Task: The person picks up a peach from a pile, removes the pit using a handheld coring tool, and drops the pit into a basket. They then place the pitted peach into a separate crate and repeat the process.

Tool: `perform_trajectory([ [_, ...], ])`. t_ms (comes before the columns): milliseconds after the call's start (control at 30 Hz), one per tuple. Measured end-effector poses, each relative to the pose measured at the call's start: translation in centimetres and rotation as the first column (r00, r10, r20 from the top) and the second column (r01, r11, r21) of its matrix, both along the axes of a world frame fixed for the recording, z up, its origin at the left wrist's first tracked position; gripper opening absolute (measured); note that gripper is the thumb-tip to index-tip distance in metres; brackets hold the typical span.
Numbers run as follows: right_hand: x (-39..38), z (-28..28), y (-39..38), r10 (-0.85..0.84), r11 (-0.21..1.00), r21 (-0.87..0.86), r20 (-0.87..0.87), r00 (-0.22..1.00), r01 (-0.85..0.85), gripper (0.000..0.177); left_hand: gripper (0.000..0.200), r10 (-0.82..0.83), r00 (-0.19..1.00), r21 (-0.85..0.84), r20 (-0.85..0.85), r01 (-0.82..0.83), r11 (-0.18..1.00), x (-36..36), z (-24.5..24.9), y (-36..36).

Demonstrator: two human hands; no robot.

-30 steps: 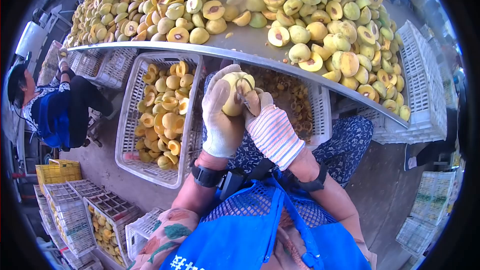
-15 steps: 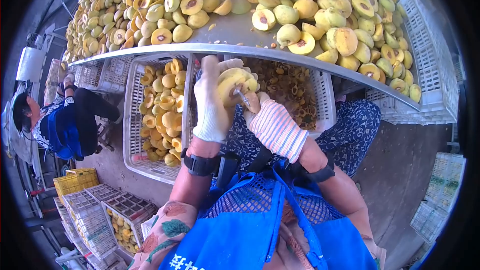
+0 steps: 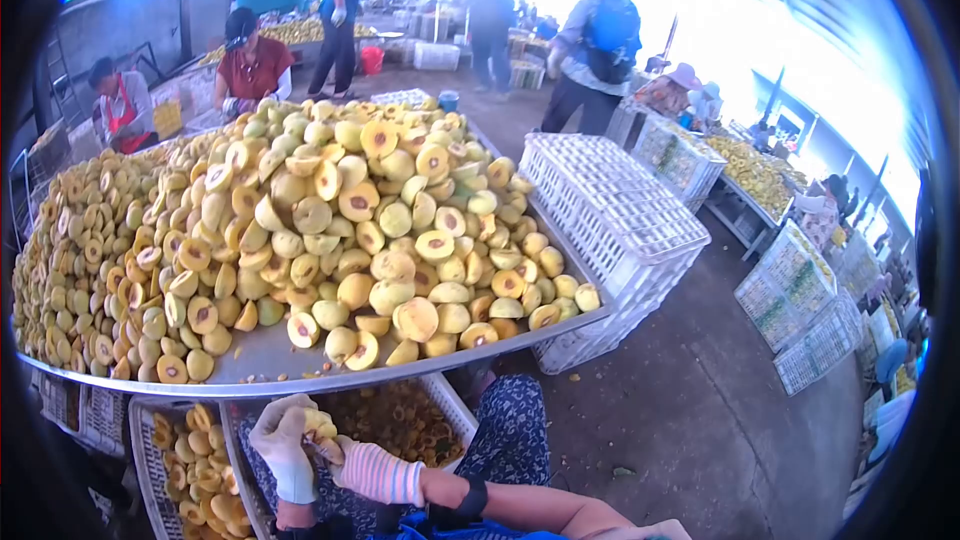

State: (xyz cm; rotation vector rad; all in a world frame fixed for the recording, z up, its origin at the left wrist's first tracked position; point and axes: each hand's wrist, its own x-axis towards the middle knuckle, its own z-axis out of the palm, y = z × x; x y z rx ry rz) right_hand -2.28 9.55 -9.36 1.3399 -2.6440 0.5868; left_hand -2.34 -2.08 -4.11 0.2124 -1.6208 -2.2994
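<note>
My left hand (image 3: 286, 445), in a pale glove, is closed around a yellow fruit piece (image 3: 320, 424) below the metal table's front rim. Close against it, my right hand (image 3: 375, 470), in a striped glove, has its fingers wrapped round a small tool that is barely visible at the fruit. Beneath my hands is a crate of dark pits and scraps (image 3: 395, 418). Left of it, another white crate holds hollowed yellow halves (image 3: 205, 470). Halved fruit (image 3: 395, 265) is heaped on the metal table (image 3: 290, 370).
Stacked white crates (image 3: 620, 200) stand at the table's right side. Several people are around, among them a seated person in red (image 3: 252, 70) across the table and a standing person with a backpack (image 3: 600, 40). More crates (image 3: 790, 290) are at the right.
The view has tilted up and turned right, bringing the hall and more people into sight. My hands now appear lower and further left, still holding the fruit and tool.
</note>
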Motion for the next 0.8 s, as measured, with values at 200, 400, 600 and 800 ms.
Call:
perform_trajectory([
  [200,2.1,0.0,-1.3,-0.039,0.997,0.067,-0.082,0.996,0.045,0.032,0.024,0.254,0.962,0.122,-0.100,-0.242,0.963,2.3,0.2,1.0],
  [400,3.1,0.8,-1.9,-0.065,0.998,0.011,-0.114,0.991,0.067,0.024,0.013,0.300,0.950,-0.178,-0.081,-0.310,0.934,3.2,2.5,0.8],
  [600,2.3,1.4,-1.2,0.069,0.943,-0.329,0.044,0.997,-0.051,0.021,0.017,0.196,0.949,-0.099,-0.245,-0.226,0.969,3.9,3.9,1.6],
  [800,4.4,3.7,-0.8,0.022,1.000,-0.019,-0.031,0.999,-0.023,0.038,0.024,0.324,0.936,-0.096,-0.137,-0.338,0.936,4.4,3.7,1.8],
])
